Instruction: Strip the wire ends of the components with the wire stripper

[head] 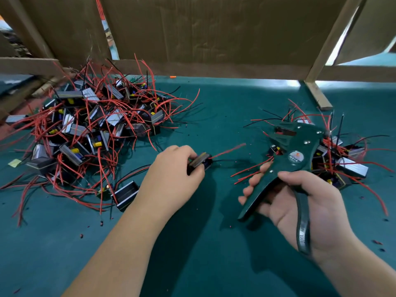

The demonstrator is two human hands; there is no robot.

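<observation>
I'm watching the left hand pinching 1 component, its red wire pointing toward the wire stripper, which the right hand is gripping over the green table.

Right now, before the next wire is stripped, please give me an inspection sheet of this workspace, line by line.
Surface: green mat, dotted with small debris.
Job's things: wire stripper in the right hand, handles apart; one component in the left hand, its red wire pointing toward the stripper, not yet in it.
Clutter: large pile of components at left, smaller pile behind the stripper; insulation bits scattered.
Grippers: left hand pinches the component; right hand grips the stripper.
Cables: red and black leads tangled across both piles.
Surroundings: cardboard wall and wooden post behind the mat.
</observation>
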